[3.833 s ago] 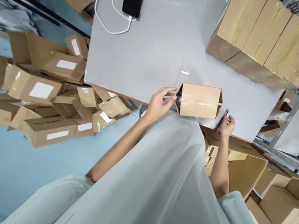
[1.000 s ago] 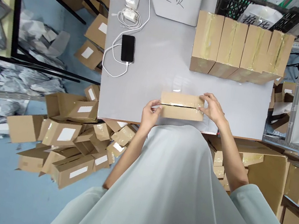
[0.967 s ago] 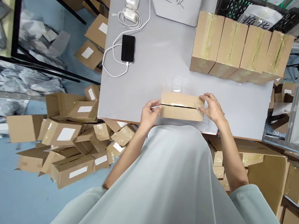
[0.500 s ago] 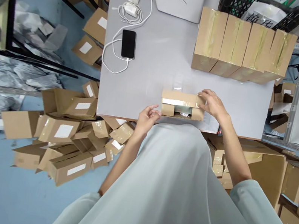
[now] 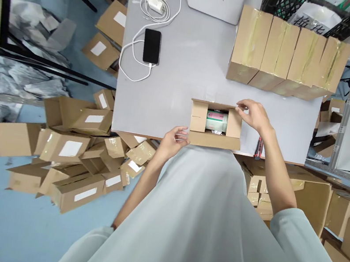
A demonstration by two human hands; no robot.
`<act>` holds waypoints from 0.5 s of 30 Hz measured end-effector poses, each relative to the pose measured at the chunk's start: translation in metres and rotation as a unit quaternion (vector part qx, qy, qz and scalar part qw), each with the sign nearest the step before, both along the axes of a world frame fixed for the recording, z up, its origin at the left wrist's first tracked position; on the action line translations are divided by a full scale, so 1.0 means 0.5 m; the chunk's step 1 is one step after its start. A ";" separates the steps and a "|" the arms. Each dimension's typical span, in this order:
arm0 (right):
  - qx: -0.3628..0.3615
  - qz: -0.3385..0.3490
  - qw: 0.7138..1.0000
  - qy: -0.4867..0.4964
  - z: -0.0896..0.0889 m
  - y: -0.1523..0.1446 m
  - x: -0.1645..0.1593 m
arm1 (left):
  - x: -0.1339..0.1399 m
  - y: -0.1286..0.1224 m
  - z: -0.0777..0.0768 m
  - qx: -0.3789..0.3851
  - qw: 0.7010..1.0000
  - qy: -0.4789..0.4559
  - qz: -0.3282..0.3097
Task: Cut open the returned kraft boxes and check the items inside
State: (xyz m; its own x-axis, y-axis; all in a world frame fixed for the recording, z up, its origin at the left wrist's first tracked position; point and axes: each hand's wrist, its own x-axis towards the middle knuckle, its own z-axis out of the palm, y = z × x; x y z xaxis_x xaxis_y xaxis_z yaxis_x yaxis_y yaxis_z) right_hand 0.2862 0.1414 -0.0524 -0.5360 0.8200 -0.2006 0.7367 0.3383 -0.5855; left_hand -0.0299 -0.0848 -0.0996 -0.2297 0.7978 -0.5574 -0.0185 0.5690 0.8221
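Note:
A small cardboard box [image 5: 199, 117] sits at the table's near edge with its top flaps parted. Its near flap [image 5: 214, 141] lies folded out toward me, and the far one stands up, seen edge-on. Between the side flaps shows a green and pink package [image 5: 216, 121], with some crumpled white material below it. My left hand [image 5: 174, 142] is at the box's near left corner, fingers apart, fingertips by the near flap. My right hand [image 5: 254, 116] is open at the far right corner, thumb and fingers apart, fingertips close to the flap edge.
A red and black cutter [image 5: 259, 147] lies right of the box. Several taped cartons [image 5: 251, 41] stand at the back right before a black crate [image 5: 283, 4]. A phone [image 5: 151, 46] on a white cable lies left. Discarded boxes [image 5: 85, 165] cover the floor at left.
The top flaps have opened: the far one rose and the near one folded toward me, uncovering the package. My right hand lifted slightly from the flap. The view shifted a little.

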 end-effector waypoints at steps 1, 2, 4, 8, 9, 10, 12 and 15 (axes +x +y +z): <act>0.001 -0.023 1.000 0.011 -0.005 0.013 -0.003 | 0.000 -0.001 -0.009 -0.005 1.000 0.001 -0.006; 0.004 -0.046 0.999 0.019 -0.013 0.025 -0.006 | 0.001 -0.001 -0.018 -0.008 1.000 0.006 -0.010; 0.012 -0.092 0.995 0.029 -0.040 0.047 -0.015 | 0.005 0.000 -0.038 -0.009 1.000 0.028 -0.008; 0.021 -0.171 0.985 0.020 -0.114 0.065 -0.034 | 0.021 0.012 -0.072 -0.012 0.998 0.068 0.013; 0.019 -0.181 0.983 0.011 -0.132 0.063 -0.038 | 0.025 0.017 -0.078 -0.013 0.997 0.072 0.020; 0.014 -0.186 0.982 -0.001 -0.149 0.060 -0.040 | 0.028 0.022 -0.084 -0.012 0.997 0.075 0.029; -0.002 -0.184 0.983 -0.024 -0.176 0.053 -0.043 | 0.034 0.030 -0.092 -0.002 0.996 0.082 0.043; -0.017 -0.169 0.984 -0.045 -0.192 0.051 -0.042 | 0.036 0.035 -0.097 0.020 0.993 0.115 0.033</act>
State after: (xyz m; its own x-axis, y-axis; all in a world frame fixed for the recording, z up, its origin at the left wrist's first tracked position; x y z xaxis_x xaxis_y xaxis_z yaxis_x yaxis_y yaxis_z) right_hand 0.2653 0.1668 -0.1485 -0.2124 0.9404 -0.2655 0.8536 0.0463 -0.5189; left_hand -0.0118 -0.0672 -0.1480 -0.4001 0.7968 -0.4528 0.1357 0.5401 0.8306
